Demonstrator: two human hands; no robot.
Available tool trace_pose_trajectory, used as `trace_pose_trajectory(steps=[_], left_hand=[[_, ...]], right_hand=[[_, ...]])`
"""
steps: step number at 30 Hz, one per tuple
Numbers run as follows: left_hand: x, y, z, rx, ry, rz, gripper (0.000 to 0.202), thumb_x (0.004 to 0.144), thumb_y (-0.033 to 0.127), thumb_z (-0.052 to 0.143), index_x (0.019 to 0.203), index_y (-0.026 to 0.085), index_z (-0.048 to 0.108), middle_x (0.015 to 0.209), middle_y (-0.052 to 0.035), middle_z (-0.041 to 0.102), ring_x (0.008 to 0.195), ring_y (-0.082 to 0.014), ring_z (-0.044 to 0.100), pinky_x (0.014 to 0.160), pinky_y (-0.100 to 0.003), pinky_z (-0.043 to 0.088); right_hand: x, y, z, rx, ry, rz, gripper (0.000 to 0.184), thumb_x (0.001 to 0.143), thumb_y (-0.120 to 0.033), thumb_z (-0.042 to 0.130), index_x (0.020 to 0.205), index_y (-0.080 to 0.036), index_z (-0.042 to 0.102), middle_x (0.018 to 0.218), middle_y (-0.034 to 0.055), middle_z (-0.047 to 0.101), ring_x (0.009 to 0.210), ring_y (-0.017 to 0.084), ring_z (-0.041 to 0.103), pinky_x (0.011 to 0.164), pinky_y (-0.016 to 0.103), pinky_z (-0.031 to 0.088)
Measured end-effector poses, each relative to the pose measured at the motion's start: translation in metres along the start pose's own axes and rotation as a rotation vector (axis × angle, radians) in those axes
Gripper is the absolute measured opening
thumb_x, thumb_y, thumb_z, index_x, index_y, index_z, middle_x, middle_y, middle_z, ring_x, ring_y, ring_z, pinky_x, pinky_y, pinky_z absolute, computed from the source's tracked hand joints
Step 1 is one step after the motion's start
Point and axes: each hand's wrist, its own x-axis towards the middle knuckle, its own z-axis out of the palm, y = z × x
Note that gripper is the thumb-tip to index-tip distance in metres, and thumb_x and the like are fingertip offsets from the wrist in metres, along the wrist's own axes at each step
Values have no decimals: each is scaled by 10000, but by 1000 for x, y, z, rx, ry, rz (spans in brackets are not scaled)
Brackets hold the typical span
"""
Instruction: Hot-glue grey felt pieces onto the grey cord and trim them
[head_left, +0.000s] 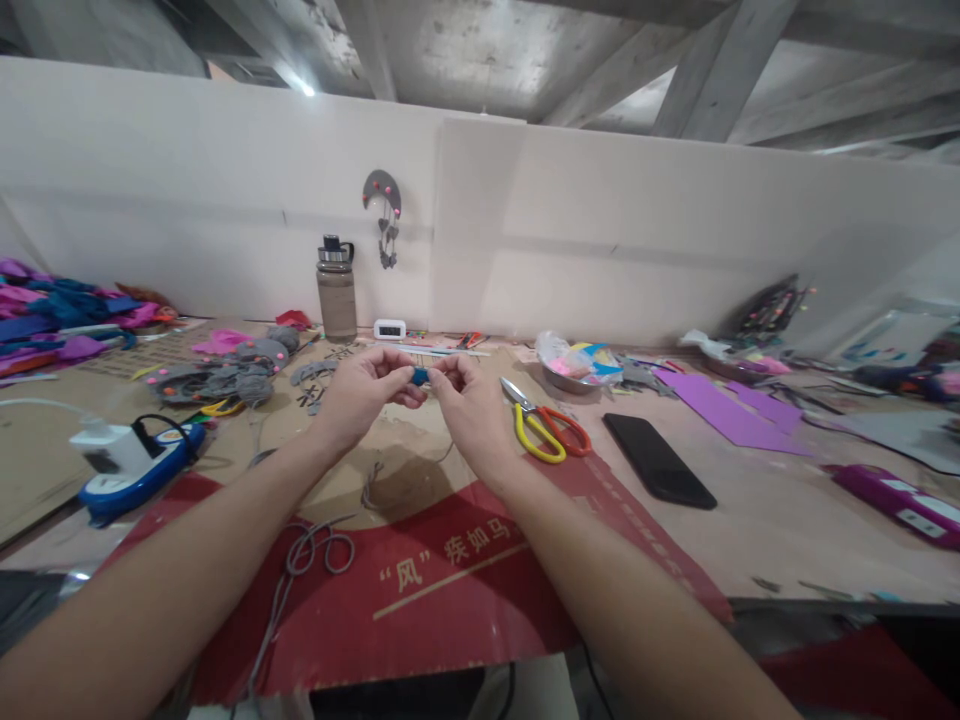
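My left hand (367, 385) and my right hand (469, 395) meet above the middle of the table. Both pinch one small blue piece (420, 376) between their fingertips. Under my forearms lies a red and brown cardboard sheet (450, 570) with white characters. A grey cord (315, 550) loops across that cardboard below my left wrist. Just right of my right hand lie yellow-and-orange handled scissors (544, 428).
A black phone (658, 460) lies right of the scissors. A blue and white power strip (131, 465) sits at left, grey felt pieces (225, 378) behind it. A water bottle (337, 290) stands by the white wall. Purple sheets (724, 405) and a purple case (900, 500) lie at right.
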Motion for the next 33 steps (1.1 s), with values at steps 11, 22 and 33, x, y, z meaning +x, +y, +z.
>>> trace_pose_trajectory(steps=[11, 22, 33], left_hand=[[-1, -2, -1, 127, -57, 63, 182, 724, 261, 639, 838, 125, 598, 694, -29, 643, 588, -136, 644, 593, -289, 560], [-3, 1, -1, 156, -29, 28, 160, 731, 283, 622, 773, 130, 606, 635, -32, 654, 571, -148, 646, 591, -289, 558], [1, -3, 1, -70, -63, 28, 317, 678, 170, 679, 953, 135, 526, 727, -25, 660, 622, -135, 649, 626, -290, 545]], right_hand=[[-2, -1, 1, -17, -20, 15, 107, 776, -267, 503, 743, -180, 555, 614, -28, 552, 535, 92, 448, 536, 220, 339], [-2, 1, 2, -38, -37, -30, 116, 783, -280, 506, 751, -181, 558, 620, -29, 555, 545, 99, 456, 558, 229, 354], [2, 3, -1, 13, -3, 34, 154, 793, -318, 481, 749, -181, 537, 647, -15, 572, 580, 112, 497, 575, 231, 374]])
